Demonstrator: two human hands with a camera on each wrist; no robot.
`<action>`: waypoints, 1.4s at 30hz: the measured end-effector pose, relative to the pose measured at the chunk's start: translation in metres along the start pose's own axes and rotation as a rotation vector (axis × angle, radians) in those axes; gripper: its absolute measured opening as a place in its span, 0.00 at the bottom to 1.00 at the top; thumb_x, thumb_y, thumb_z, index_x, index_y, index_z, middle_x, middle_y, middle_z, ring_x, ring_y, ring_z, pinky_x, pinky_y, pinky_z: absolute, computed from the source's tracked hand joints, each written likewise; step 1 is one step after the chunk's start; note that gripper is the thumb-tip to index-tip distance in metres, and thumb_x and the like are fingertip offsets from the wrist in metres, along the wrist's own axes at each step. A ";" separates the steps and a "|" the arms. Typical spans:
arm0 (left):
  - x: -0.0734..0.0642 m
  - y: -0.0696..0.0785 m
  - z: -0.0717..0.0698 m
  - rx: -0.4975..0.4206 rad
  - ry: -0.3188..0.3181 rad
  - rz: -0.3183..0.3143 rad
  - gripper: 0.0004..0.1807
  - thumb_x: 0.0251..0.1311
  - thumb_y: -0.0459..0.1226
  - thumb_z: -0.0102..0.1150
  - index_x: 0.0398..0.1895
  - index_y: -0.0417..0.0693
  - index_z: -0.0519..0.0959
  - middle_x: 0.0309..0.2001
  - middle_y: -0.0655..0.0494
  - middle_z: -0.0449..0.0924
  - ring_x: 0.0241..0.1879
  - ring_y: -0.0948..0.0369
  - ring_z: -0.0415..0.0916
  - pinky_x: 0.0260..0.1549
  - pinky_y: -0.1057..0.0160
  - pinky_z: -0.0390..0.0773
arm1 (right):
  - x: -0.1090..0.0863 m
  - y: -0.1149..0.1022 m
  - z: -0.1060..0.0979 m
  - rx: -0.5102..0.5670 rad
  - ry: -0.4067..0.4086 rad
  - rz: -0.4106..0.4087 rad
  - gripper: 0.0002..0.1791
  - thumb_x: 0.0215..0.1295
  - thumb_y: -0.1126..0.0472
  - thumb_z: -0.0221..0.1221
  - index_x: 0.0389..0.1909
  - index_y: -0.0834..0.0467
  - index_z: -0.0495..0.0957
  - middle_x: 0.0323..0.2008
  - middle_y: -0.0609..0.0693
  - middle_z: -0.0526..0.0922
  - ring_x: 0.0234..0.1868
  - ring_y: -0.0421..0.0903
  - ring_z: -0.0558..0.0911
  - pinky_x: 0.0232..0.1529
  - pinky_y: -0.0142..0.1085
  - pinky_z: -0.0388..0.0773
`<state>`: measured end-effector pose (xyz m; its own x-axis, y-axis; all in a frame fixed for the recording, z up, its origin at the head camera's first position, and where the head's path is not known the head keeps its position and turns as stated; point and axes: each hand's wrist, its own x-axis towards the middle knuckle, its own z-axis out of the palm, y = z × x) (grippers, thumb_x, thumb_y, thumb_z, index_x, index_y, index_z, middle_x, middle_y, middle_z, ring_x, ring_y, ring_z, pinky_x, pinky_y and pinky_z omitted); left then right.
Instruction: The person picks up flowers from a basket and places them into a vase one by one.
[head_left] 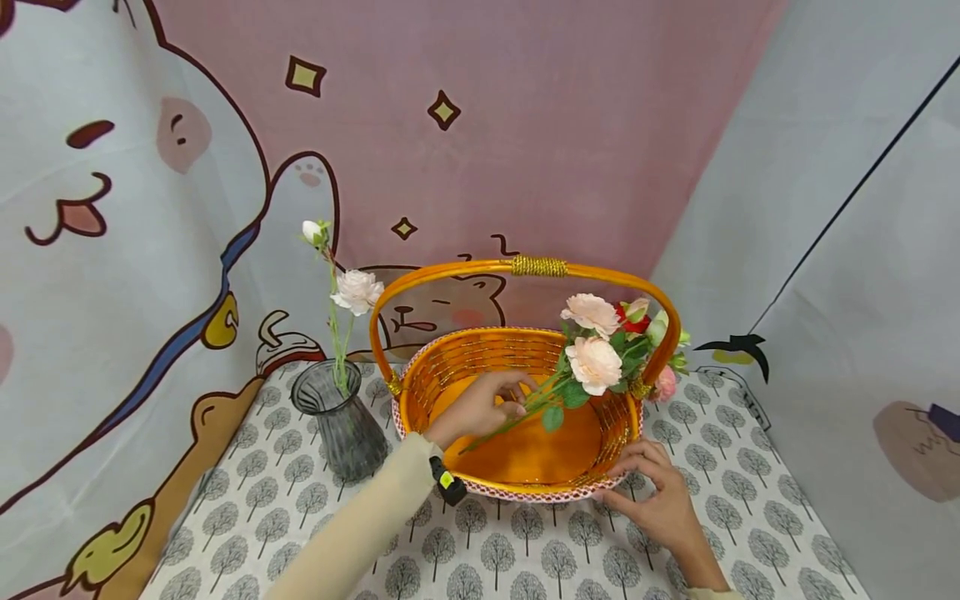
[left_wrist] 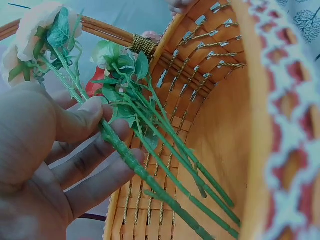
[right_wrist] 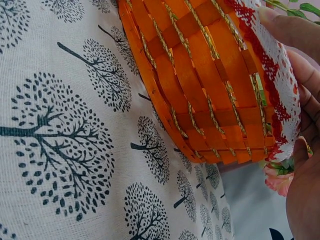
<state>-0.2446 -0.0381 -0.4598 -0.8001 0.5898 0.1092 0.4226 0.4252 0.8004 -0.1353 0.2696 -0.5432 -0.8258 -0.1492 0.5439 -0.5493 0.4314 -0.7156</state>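
Observation:
My left hand (head_left: 483, 408) reaches over the woven orange basket (head_left: 517, 490), pinching the green stem (left_wrist: 131, 159) of a pale pink artificial flower (head_left: 595, 365) between thumb and fingers. In the left wrist view the stem slants down into the basket. Other stems (left_wrist: 170, 145) lean inside beside it, leading up to a red flower (left_wrist: 94, 84) and a pale green bud (left_wrist: 106, 52) by the right end of the handle. My right hand (head_left: 660, 496) grips the basket's front right rim, thumb and fingers on the red-and-white lace trim (right_wrist: 277, 95).
Left of the basket stands a grey ribbed glass vase (head_left: 348, 437) holding a stem with a pale flower (head_left: 357, 292) and a white bud (head_left: 312, 232). An arched handle (head_left: 450, 269) spans the basket. A tree-print cloth (head_left: 495, 554) covers the table, with printed curtains behind.

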 end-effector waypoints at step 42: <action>-0.065 0.068 -0.077 -0.039 0.264 0.201 0.19 0.69 0.32 0.63 0.60 0.55 0.82 0.41 0.56 0.84 0.40 0.62 0.82 0.36 0.62 0.84 | -0.002 0.003 -0.002 0.012 -0.011 0.076 0.21 0.40 0.70 0.82 0.32 0.48 0.85 0.47 0.57 0.80 0.65 0.43 0.69 0.66 0.22 0.58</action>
<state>-0.1965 -0.1002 -0.3674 -0.7871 0.4586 0.4124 0.5709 0.2885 0.7687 -0.1351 0.2725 -0.5456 -0.8666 -0.1261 0.4829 -0.4862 0.4312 -0.7600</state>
